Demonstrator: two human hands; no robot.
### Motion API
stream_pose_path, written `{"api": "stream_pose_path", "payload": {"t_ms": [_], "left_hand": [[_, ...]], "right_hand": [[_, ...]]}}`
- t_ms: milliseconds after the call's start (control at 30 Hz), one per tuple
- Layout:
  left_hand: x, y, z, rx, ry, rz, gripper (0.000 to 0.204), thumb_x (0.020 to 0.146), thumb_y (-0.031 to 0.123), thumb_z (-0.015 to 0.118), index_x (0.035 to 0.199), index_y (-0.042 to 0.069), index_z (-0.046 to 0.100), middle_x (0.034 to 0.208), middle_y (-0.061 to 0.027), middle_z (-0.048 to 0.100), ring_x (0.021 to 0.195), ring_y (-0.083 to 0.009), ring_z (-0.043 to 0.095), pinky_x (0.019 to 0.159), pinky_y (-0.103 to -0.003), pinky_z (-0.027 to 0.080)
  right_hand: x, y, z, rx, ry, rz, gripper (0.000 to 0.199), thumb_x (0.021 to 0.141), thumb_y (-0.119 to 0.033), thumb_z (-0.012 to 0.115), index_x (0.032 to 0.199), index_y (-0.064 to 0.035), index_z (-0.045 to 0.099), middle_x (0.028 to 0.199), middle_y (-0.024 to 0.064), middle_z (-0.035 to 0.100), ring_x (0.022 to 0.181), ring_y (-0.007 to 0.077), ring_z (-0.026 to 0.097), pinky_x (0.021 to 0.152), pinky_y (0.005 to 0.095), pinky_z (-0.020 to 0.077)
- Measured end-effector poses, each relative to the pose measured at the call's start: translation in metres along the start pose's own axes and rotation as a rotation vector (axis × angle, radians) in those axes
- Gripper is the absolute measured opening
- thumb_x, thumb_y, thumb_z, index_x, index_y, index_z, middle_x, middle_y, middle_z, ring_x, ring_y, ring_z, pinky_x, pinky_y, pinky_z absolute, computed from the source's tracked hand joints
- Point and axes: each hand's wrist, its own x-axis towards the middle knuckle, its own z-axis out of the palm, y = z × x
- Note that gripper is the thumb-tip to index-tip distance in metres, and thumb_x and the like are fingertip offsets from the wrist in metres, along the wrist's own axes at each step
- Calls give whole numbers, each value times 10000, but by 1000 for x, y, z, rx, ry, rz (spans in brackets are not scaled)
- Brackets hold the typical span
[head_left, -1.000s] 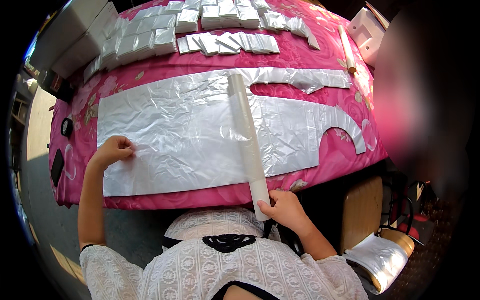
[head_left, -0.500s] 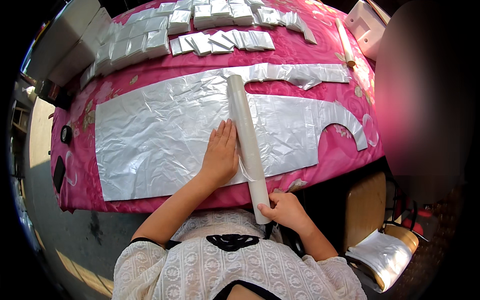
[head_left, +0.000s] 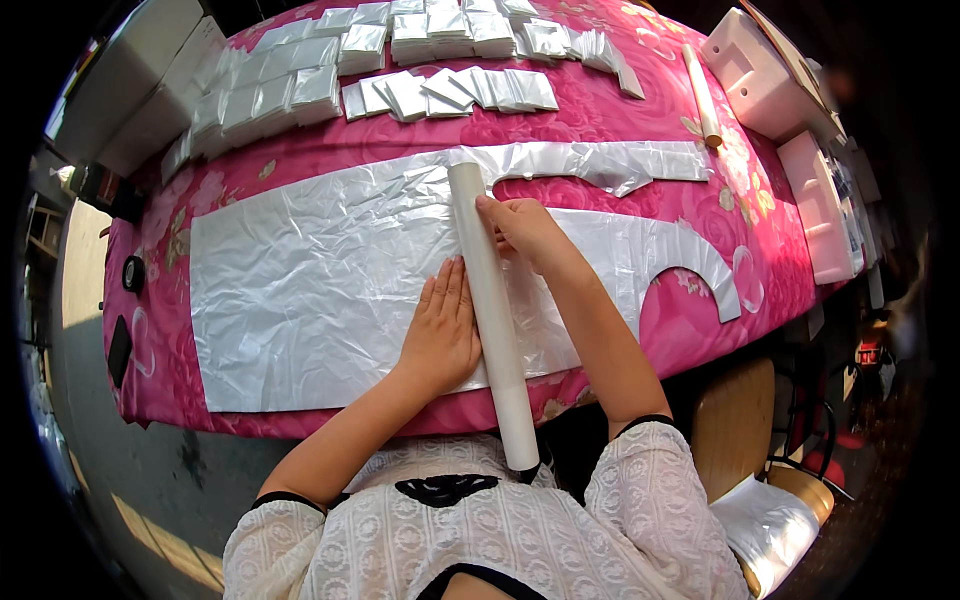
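A thin, crinkled white plastic apron (head_left: 300, 290) with curved cut-outs and narrow straps lies spread across the table. Over it rests a long pale tube (head_left: 492, 320), pointing away from me, its near end past the table edge. Flat on the plastic, my left hand (head_left: 440, 325) has its fingers stretched out along the tube's left side. My right hand (head_left: 520, 230) is closed on the tube's far part from the right, thumb on top. Its other fingers are curled and partly hidden, so any plastic in them cannot be made out.
Stacks of folded plastic packets (head_left: 290, 95) stand at the back of the pink flowered tablecloth (head_left: 600, 125). A second tube (head_left: 702, 95) lies back right, near white foam boxes (head_left: 760, 80). A tape roll (head_left: 132, 273) and a phone-like black object (head_left: 119, 352) lie left. A wooden chair (head_left: 735, 425) stands right.
My right hand has moved from the tube's near end up to its far part. The left hand stays flat beside the tube. A blurred dark shape at right is gone, uncovering foam boxes.
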Motion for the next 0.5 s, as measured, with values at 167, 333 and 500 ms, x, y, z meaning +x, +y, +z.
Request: {"api": "stream_pose_path", "payload": {"t_ms": [167,333,500], "left_hand": [[-1,1,-4,-2,-21,-4,607,851,192,394,1350,-120,246,1438,-286,193,1367,-384,147,1110,-466,111],[-2,-2,-1,11,-15,-7,610,853,192,398,1360,-108,240,1444,-273,193,1370,-375,148,1112,-460,110],[-1,0,1,-13,-7,-12,614,854,198,399,1365,-101,238,1447,-268,194,1372,-371,144,1113,-457,109]], "right_hand": [[50,4,3,1087,29,-114,238,909,-202,523,1081,-41,495,985,96,580,929,207,574,796,325,489],[57,-22,-69,1280,120,-527,210,910,-154,502,1080,-34,529,1128,122,596,1061,268,558,923,436,437],[0,-77,-94,1033,19,-879,329,928,-212,471,1202,-31,467,1239,166,519,1152,276,503,937,423,436]]}}
